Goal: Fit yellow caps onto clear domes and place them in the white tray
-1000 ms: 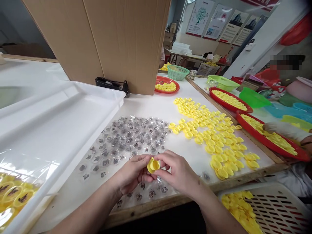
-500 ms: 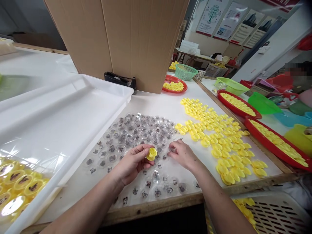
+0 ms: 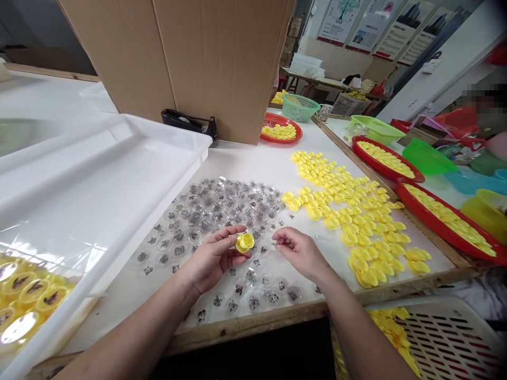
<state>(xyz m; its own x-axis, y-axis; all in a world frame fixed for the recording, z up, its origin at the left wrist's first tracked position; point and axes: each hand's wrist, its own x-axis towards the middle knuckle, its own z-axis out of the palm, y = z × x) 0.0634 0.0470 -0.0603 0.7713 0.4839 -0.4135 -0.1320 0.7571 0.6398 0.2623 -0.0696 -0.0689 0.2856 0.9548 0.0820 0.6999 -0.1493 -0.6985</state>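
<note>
My left hand is closed on a small yellow plastic cup-shaped piece with a flared rim, held between thumb and fingers. To its right, my right hand pinches thumb and fingertips together just above the table; a tiny dark bit shows at the tips, too small to name. Many clear round discs and small printed animal-head pieces lie spread around and beyond both hands. Loose yellow pieces of the same kind are scattered to the right of my right hand.
A white tray at left holds finished-looking yellow pieces with pictures. A cardboard box and a black tape dispenser stand behind. Red trays of yellow pieces lie beyond the wooden edge; a white basket sits below right.
My right hand has drawn its fingertips together and lifted slightly from among the discs. The yellow piece has tilted in my left hand. The view has shifted a little.
</note>
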